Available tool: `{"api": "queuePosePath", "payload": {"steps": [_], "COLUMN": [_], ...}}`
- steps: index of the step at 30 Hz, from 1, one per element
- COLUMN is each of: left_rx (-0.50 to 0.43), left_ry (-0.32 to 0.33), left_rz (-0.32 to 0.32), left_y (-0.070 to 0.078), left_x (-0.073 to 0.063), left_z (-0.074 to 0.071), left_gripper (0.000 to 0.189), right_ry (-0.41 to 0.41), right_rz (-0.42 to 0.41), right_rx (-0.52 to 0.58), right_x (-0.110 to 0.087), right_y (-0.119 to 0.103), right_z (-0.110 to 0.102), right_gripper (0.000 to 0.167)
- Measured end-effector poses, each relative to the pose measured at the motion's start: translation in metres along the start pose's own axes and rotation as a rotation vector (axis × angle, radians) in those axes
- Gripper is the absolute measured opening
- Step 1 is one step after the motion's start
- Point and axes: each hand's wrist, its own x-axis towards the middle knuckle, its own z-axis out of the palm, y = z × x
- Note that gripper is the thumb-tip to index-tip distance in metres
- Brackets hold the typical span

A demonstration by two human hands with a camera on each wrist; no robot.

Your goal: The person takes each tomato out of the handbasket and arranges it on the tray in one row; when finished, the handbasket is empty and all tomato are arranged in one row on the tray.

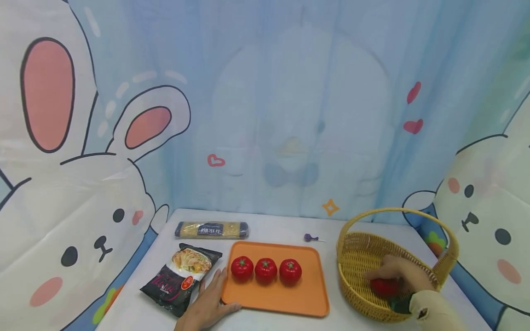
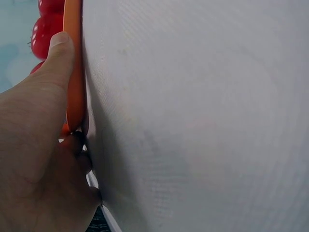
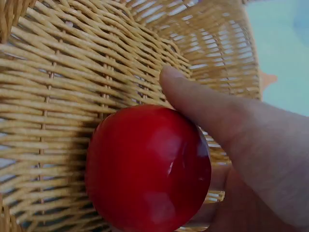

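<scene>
On the orange tray (image 1: 285, 250) stand three red tomatoes (image 1: 266, 270) in a row, green stem tops up. My left hand (image 1: 211, 303) lies at the tray's front left corner, fingers stretched along its left side. In the left wrist view the thumb (image 2: 60, 58) rests against the tray's edge. Inside the wicker basket (image 1: 352, 262) on the right, my right hand (image 1: 407, 273) holds a round, glossy red fruit (image 3: 149, 169) low over the woven bottom. Its thumb lies along the fruit's upper side; the other fingers are mostly hidden behind it.
Left of the tray, beside my left hand, lies a black noodle packet (image 1: 182, 276). A clear pack of spaghetti (image 1: 211, 230) lies behind the tray. Between tray and basket, farther back, is a purple lollipop (image 1: 310, 237). The basket's tall handle (image 1: 387, 210) arches over it.
</scene>
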Motion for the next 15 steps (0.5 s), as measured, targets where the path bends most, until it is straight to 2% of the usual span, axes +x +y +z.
{"api": "queuePosePath", "payload": {"steps": [3,5,7,10,12,15], "left_rx": [0.002,0.006,0.005,-0.002,-0.007,-0.004], "left_ry": [0.001,0.003,0.001,-0.004,-0.004,0.000], "left_rz": [0.007,0.015,0.013,0.001,-0.004,0.000], "left_y": [0.000,0.000,0.000,0.001,0.001,-0.001], "left_x": [0.001,0.001,0.001,0.000,-0.001,0.000], "left_z": [0.001,0.001,0.000,-0.002,-0.002,-0.001], "left_gripper": [0.113,0.112,0.112,0.113,0.113,0.113], "right_ry": [0.022,0.051,0.099,0.175,0.219,0.229], "right_rz": [-0.017,-0.067,-0.142,-0.268,-0.323,-0.356], "right_rx": [-0.048,-0.044,-0.011,0.067,0.099,0.137], "right_x": [0.000,0.001,0.005,0.016,0.022,0.026], "right_y": [-0.007,-0.011,-0.013,-0.013,-0.011,-0.009], "right_z": [0.000,0.001,0.002,0.005,0.008,0.010], "right_gripper": [0.085,0.072,0.058,0.051,0.057,0.070]}}
